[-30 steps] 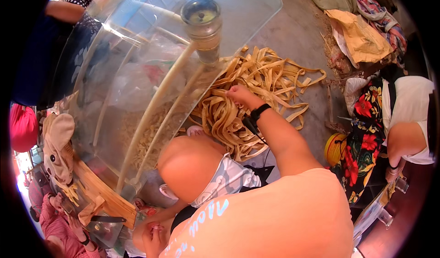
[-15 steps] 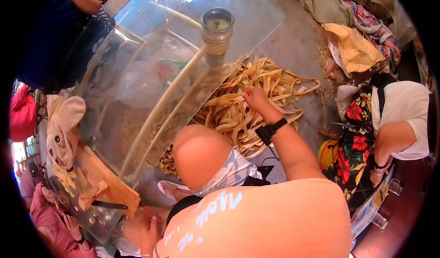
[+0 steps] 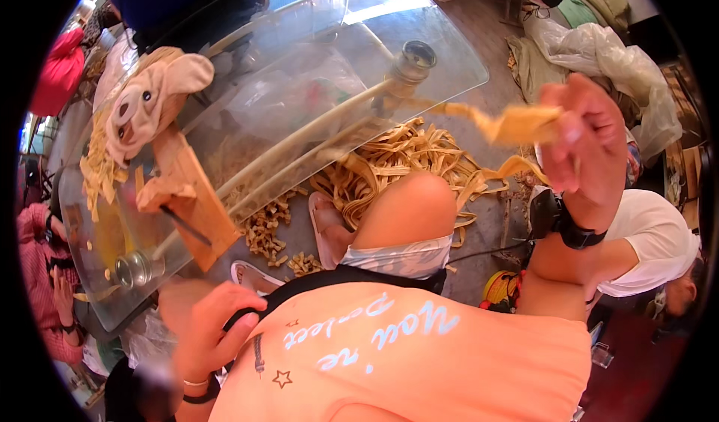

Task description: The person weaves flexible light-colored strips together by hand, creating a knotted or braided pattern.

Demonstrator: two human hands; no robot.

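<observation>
Glass desk ahead, grey floor beneath: your right hand pinches a flat yellow strip, raised right of the tangled strip pile. Your left hand is at your waist — its grip I can't tell. Lifting the strip seems the step; next calls for a steady pinch.

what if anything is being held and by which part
The right hand holds a raised tan strip; whether by an end or mid-length can't be told. Any hold by the left hand is unclear.
</observation>
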